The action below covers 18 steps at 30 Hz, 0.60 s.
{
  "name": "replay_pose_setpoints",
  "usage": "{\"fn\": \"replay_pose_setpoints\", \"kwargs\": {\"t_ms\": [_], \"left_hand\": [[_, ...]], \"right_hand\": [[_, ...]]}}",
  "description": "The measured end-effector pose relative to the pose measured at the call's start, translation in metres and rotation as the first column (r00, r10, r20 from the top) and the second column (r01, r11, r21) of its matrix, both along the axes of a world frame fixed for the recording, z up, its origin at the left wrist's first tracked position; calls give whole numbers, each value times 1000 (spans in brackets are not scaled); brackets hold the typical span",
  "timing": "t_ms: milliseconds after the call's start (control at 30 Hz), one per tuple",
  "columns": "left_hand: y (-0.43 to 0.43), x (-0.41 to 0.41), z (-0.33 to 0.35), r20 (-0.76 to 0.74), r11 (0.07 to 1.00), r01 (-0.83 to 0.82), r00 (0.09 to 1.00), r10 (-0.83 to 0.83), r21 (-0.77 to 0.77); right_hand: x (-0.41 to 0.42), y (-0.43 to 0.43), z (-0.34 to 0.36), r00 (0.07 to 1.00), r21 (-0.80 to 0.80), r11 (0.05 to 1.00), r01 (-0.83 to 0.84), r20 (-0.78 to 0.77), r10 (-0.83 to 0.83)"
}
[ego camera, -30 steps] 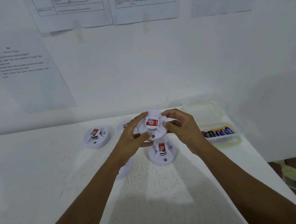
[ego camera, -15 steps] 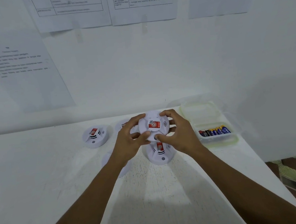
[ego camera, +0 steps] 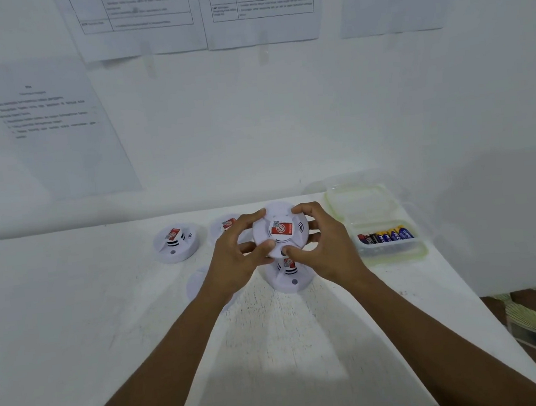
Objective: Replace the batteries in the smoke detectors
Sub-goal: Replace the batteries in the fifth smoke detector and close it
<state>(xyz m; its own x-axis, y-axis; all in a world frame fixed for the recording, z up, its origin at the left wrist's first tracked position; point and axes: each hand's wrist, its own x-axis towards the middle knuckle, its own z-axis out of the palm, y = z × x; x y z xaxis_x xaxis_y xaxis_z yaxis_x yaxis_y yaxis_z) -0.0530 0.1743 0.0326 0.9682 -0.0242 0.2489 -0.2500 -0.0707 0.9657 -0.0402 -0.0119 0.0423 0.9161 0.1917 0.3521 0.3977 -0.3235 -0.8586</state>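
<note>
White smoke detector [ego camera: 281, 231] has turned between the left hand [ego camera: 233, 260] and right hand [ego camera: 327, 249], fingers [ego camera: 250, 217] curled round it, likely unscrewing.

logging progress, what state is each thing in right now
held detector: off the table, gripped by left hand and right hand, label up
front detector: on the table, label up
left detector: on the table, untouched
back detector: on the table, partly hidden by the left hand
disc: flat on the table, partly behind the left forearm
box: lid open
batteries: in the box, side by side
</note>
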Motion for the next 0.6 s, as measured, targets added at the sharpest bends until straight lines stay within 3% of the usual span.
{"fn": "replay_pose_setpoints", "kwargs": {"t_ms": [600], "left_hand": [[-3, -27, -7, -23, 1000, -17, 1000, 18, 24]], "right_hand": [[-22, -3, -8, 999, -29, 1000, -11, -41, 10]]}}
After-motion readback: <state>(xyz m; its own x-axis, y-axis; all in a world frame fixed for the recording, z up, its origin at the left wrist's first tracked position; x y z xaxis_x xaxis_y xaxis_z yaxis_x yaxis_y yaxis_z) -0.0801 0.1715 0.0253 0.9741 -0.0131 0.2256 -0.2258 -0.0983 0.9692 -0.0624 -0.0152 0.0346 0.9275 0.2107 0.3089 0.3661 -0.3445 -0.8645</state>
